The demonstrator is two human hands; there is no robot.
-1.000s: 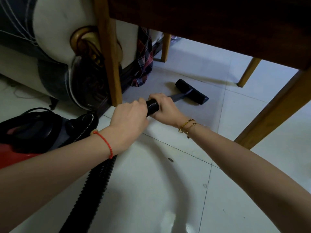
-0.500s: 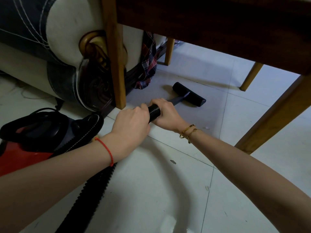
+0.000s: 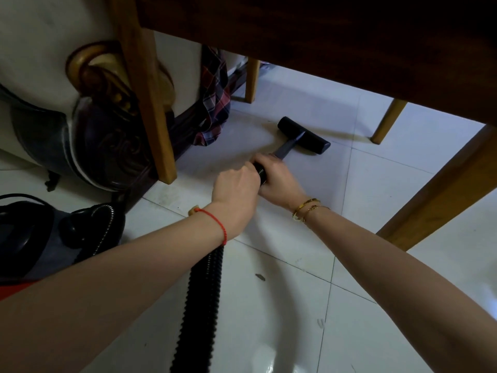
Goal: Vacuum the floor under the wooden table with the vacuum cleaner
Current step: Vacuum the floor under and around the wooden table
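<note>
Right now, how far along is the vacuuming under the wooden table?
Done: the black T-shaped vacuum nozzle is already on the white floor tiles under the dark wooden table. In hand: left hand and right hand grip the black ribbed hose. Left: a dark speck lies nearer, and cleaned area can't be judged.

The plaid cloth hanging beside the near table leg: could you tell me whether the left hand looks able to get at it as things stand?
Probably yes, but not at once. The left hand grips the vacuum hose, so it must let go first. The floor between it and the plaid cloth is bare; the near table leg stands just left of that path.
</note>
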